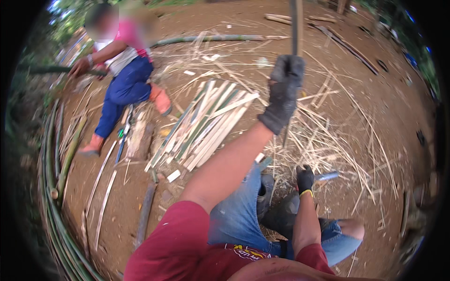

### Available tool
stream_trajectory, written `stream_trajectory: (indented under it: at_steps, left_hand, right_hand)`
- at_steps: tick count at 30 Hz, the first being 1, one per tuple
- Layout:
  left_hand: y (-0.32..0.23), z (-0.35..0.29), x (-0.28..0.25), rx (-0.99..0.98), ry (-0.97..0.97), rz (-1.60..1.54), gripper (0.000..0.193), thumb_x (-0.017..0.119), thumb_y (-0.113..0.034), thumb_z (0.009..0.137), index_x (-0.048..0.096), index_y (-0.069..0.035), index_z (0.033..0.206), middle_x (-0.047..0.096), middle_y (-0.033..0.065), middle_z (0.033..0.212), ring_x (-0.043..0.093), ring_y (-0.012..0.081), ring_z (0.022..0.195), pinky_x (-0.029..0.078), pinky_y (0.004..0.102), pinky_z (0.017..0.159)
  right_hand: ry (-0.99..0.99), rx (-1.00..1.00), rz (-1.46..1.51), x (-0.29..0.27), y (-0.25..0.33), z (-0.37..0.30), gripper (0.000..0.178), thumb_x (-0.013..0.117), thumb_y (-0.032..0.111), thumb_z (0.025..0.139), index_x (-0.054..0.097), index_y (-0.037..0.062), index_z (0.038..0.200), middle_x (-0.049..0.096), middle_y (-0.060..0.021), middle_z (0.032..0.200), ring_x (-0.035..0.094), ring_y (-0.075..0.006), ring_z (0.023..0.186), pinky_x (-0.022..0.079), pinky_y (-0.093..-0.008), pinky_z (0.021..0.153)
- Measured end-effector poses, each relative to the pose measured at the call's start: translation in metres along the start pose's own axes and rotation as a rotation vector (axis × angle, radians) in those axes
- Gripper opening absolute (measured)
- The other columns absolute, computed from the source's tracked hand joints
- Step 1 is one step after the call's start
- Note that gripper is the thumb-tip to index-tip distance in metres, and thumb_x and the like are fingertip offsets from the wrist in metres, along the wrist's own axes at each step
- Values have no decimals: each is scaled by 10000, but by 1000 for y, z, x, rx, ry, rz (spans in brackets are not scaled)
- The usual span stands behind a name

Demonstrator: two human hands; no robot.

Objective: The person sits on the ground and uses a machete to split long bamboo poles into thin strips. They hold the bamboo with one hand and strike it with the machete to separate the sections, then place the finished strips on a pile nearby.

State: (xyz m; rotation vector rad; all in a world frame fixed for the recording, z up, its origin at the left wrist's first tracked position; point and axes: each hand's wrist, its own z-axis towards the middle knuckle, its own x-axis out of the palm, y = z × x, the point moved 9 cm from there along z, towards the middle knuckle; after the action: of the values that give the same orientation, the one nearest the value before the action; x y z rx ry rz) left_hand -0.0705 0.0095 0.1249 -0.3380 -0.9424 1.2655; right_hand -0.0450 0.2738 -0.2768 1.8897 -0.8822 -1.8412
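My left hand (287,86), in a dark work glove, is raised out in front of me. Its fingers are wrapped round a long bamboo strip (296,28) that stands nearly upright, the lower end reaching below the wrist. Lower down, near my knees, my right hand (305,179) wears a black glove with a yellow cuff. It is closed round a knife, its handle mostly hidden, and the broad greyish blade (326,176) points right. To the left of my raised arm lies a pile of split bamboo slats (213,124), pale with some green faces.
Thin bamboo shavings (323,140) litter the dirt ahead. At the left, a co-worker (126,79) sits holding a green bamboo pole (47,69). A wood block (139,140) stands nearby. Long bamboo poles (50,164) curve along the left edge; another pole (211,39) lies farther off.
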Motion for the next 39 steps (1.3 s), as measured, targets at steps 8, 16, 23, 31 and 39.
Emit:
stream_trajectory:
  at_steps: [8,16,23,31,39]
  left_hand:
    - [12,-26,22,-108,55,-4,319,555,-410,963,497,-97,984,418,14,788,420,123,713,382,276,656]
    - [-13,-50,78,-43,127,-131,278,604,-167,923,466,-103,1156,541,18,922,558,100,792,475,233,617]
    - [-74,-16,109,-37,15,-249,350,689,-344,915,435,-106,959,487,-24,646,447,64,450,380,224,395]
    - [-96,7,106,-7,82,-81,340,689,-355,913,462,-104,939,442,-50,640,408,32,486,364,227,410]
    - [13,-57,132,-258,255,-97,275,566,-354,991,499,-87,1001,492,-39,702,480,43,592,432,225,517]
  right_hand:
    - [225,-608,348,-147,180,-23,868,806,475,742,426,79,1414,494,-211,1373,529,-315,1226,435,-403,1042]
    - [-297,-664,187,-86,121,-76,352,500,209,982,578,186,1325,621,-238,900,640,-326,810,517,-411,739]
    - [-133,-744,-575,-45,66,-86,498,734,212,755,594,138,1228,648,-150,934,623,-348,835,498,-455,739]
    - [12,-81,435,-77,64,-65,636,715,363,858,502,-1,1335,623,-233,1161,634,-311,1009,500,-393,863]
    - [-152,-554,917,-303,218,-78,372,567,202,988,552,-27,1280,651,-145,1126,623,-166,1031,504,-297,884]
